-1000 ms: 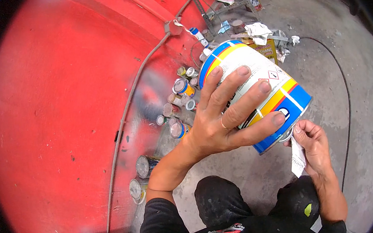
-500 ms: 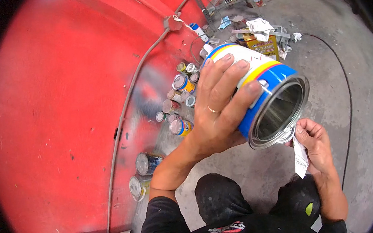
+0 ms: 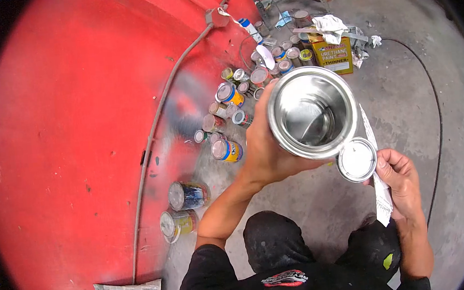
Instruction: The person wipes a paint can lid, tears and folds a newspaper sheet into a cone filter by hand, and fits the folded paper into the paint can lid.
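My left hand [image 3: 265, 156] is wrapped around a large paint can [image 3: 294, 104], tilted so that I look into its shiny metal inside. Its outer label is hidden from this angle. Close under the can's lower right rim is a small round tin [image 3: 357, 159] with a metal rim and a white face; I cannot tell whether the two touch. The fingers of my right hand [image 3: 400, 178] pinch the tin's right side, together with a long strip of white printed paper [image 3: 382, 201] that runs behind the tin.
Several used paint cans [image 3: 228, 94] stand on the concrete floor along the red wall [image 3: 78, 130]. Beyond them is a yellow thinner tin [image 3: 335, 55] with crumpled white paper [image 3: 332, 28] on top. Two larger cans [image 3: 184, 195] stand at left. A dark hose [image 3: 429, 91] curves along the right.
The large can has turned its opening up toward me and its label has gone out of sight. The small tin now shows its round face beside the large can.
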`<state>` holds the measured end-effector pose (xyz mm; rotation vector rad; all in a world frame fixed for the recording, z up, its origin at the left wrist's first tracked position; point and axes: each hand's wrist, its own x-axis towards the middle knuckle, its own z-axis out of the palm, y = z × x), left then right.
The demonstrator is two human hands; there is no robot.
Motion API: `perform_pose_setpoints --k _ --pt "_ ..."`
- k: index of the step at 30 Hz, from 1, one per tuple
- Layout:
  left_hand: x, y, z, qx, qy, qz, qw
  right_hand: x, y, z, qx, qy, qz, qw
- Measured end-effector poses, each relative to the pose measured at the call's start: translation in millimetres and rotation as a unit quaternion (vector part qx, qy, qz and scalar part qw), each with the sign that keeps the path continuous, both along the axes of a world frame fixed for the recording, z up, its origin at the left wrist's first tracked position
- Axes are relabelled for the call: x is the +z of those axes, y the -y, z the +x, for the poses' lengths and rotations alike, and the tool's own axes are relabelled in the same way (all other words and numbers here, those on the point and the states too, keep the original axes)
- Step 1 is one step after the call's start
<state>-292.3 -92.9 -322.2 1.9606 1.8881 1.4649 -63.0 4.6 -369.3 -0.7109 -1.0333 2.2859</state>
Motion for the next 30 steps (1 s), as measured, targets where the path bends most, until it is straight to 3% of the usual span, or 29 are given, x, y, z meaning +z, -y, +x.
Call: perform_pose_setpoints --k 2,5,8,10,12,13,15,17,20,24,26,30 --pt "-17 3 -15 0.01 0.034 -0.018 0.999 -3 -1 0 -0.003 0.001 0.001 1.0" --pt "-53 14 -34 0.004 0.253 -0.065 0.965 -8 -1 2 -0.009 -0.003 0.004 1.0" --pt "-113 21 -48 0.049 0.286 -0.027 0.957 -10 -2 3 -0.036 0.006 0.01 0.999" --pt "-159 31 -58 0.058 0.271 -0.033 0.96 -8 -3 4 -0.037 0.019 0.02 0.999" --pt "-215 43 -66 0.147 0.217 -0.062 0.963 -9 -3 4 -0.048 0.026 0.021 0.998" --pt "-227 44 -66 0.137 0.218 -0.059 0.964 -10 -3 4 -0.056 0.029 0.019 0.998" --pt "-248 48 -61 0.233 0.142 -0.108 0.956 -9 -6 3 -0.065 0.039 0.015 0.997" --pt "-281 49 -61 0.263 0.161 -0.11 0.945 -12 -9 2 -0.073 0.048 0.015 0.996" --pt "-299 40 -64 0.294 0.148 -0.111 0.938 -21 -19 7 -0.065 0.037 0.028 0.997" --pt "-320 45 -73 0.35 0.183 -0.16 0.905 -30 -31 4 -0.155 0.146 0.051 0.976" --pt "-327 42 -77 0.334 0.239 -0.188 0.892 -44 -37 5 -0.156 0.141 0.07 0.975" --pt "-342 47 -76 0.329 0.205 -0.181 0.904 -63 -47 5 -0.123 0.121 0.081 0.982"
